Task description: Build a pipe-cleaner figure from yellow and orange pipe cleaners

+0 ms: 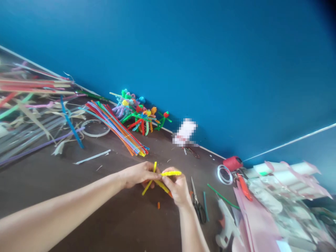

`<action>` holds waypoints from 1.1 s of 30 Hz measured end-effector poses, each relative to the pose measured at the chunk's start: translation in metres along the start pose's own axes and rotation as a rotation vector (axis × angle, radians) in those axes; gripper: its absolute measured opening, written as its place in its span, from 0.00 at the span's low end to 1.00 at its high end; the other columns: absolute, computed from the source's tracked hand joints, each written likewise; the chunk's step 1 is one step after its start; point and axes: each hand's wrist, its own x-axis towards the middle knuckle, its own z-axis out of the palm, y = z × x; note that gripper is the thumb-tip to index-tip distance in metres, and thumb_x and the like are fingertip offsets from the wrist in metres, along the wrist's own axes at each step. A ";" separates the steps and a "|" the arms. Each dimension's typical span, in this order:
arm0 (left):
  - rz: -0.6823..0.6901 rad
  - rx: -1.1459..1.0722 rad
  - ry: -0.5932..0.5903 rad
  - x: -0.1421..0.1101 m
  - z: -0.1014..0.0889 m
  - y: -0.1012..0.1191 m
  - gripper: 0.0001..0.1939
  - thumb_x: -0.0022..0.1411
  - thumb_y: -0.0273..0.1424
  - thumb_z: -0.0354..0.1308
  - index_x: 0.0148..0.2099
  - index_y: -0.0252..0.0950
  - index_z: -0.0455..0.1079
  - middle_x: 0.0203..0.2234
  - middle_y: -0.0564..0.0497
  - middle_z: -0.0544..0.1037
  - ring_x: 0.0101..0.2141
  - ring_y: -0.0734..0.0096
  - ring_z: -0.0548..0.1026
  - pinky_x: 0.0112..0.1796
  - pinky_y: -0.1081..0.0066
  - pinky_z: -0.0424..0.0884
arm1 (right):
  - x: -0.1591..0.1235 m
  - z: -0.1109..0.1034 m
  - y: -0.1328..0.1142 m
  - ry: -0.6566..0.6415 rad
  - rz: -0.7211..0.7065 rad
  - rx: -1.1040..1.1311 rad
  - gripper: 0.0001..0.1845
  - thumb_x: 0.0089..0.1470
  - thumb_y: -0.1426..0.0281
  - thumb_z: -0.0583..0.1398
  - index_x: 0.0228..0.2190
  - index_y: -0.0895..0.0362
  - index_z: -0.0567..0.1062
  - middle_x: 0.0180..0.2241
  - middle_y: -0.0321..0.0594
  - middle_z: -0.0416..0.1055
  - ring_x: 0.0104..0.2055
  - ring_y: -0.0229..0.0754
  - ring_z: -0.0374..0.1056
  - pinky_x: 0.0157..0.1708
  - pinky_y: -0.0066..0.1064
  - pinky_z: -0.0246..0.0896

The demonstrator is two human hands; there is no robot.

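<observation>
Left hand (137,174) and right hand (179,190), fingers nearly closed, pinch yellow stems (171,173), seemingly bending them, which calls for steady fingertips, scissors (195,201) lying beside the right hand.

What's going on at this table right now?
A person is working with both hands on a piece made of yellow fuzzy stems. The left hand pinches it where the stems cross, and the right hand holds a thicker yellow length. Scissors lie just right of the right hand. Beyond the hands are a bundle of colorful stems and, by the blue wall, a cluster of small figures made of similar stems.
</observation>
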 end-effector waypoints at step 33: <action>-0.010 -0.109 0.057 0.006 0.000 -0.010 0.11 0.43 0.36 0.60 0.25 0.31 0.72 0.17 0.52 0.74 0.17 0.76 0.67 0.22 0.76 0.63 | 0.001 0.004 0.004 0.008 -0.005 -0.024 0.08 0.44 0.68 0.61 0.29 0.57 0.76 0.25 0.36 0.73 0.26 0.38 0.68 0.29 0.29 0.64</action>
